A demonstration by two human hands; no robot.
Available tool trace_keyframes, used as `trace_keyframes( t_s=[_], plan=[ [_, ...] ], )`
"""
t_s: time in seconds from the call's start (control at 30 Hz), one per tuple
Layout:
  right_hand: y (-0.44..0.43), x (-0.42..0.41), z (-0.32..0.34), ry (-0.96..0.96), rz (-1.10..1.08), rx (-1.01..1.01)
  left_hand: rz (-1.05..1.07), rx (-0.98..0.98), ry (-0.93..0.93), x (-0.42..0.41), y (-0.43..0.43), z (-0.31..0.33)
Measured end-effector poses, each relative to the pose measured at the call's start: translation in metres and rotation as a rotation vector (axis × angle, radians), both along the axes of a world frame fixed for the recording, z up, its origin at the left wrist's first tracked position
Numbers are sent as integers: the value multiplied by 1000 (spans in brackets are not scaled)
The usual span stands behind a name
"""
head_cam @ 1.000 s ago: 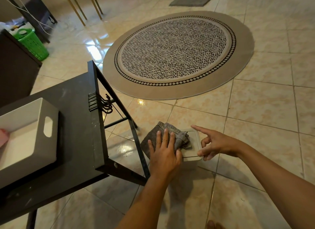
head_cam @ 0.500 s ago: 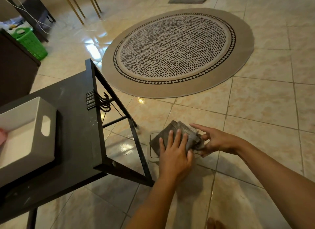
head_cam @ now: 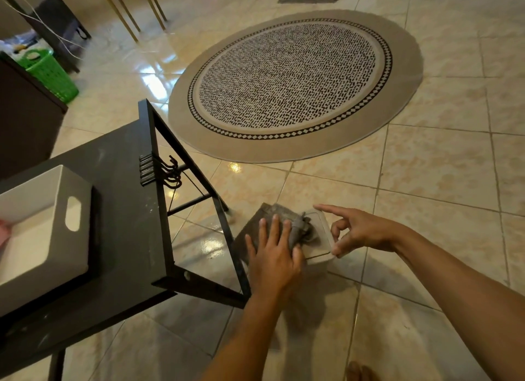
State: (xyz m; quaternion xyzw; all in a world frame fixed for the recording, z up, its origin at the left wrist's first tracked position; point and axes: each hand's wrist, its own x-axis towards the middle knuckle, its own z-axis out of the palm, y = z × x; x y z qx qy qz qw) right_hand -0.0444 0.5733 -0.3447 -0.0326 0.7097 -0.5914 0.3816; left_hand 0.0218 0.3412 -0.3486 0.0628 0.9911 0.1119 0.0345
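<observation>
A folded dark grey cloth (head_cam: 257,221) lies over a small white lidded box (head_cam: 321,233) that stands low above the tiled floor, right of the black table. My left hand (head_cam: 274,255) presses flat on the cloth with straight, spread fingers. My right hand (head_cam: 356,230) hovers at the box's right edge, index finger pointing out, thumb touching the box's near corner, other fingers curled. A bunched end of the cloth sticks up between the two hands.
A black table (head_cam: 122,210) with metal legs stands at left, carrying a white handled bin (head_cam: 56,227). Black hooks (head_cam: 167,172) hang on its edge. A round patterned rug (head_cam: 295,79) lies beyond. A green basket (head_cam: 48,71) and chair legs (head_cam: 133,8) stand at far left.
The cloth slid right across the box under my left hand and is now back to the left. My right hand had closed on the cloth's end and has now let go and drawn back.
</observation>
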Motion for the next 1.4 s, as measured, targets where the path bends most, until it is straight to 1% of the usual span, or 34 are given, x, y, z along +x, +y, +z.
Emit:
trace_keyframes(
  t_s=[0.07,0.13,0.2,0.27,0.37,0.43,0.5,0.63,0.7,0.87,0.97,1.03,1.1,1.17,1.27,1.33,1.4],
  plan=[
    [2,-2,-1,3,1,2,7,23,-9,13,-4,-1],
    [1,-3,-1,8,13,8,-51,26,-38,20,9,-1],
    [-2,-3,1,14,19,13,-119,10,-47,16,26,1],
    [-5,-1,2,10,-7,5,-145,3,-58,7,33,5],
    [-4,1,0,5,-50,-16,-69,-11,-51,2,19,5],
    [-3,1,-3,7,-60,-40,11,25,-10,11,2,4],
    [-2,2,-5,12,-61,-51,20,45,-14,22,-3,5],
    [-3,4,-4,24,-55,-35,-141,6,-38,16,22,2],
    [1,5,-3,29,-75,-20,-168,-7,-31,5,26,3],
    [10,7,-6,10,-133,-55,-33,37,-3,17,-1,-1],
    [5,7,-4,25,-110,-52,-135,22,-42,25,18,0],
    [3,8,-2,35,-99,-50,-186,23,-47,15,37,2],
    [3,9,-3,25,-115,-60,-158,13,-49,-4,41,3],
    [5,11,-5,6,-136,-77,-68,-39,-58,-17,28,-1],
    [6,10,-10,-19,-166,-116,58,-51,-22,0,5,-6],
    [5,9,-12,-26,-168,-141,32,-1,-28,20,12,-2],
    [3,8,-11,-24,-153,-145,-63,15,-53,28,32,0]
  ],
)
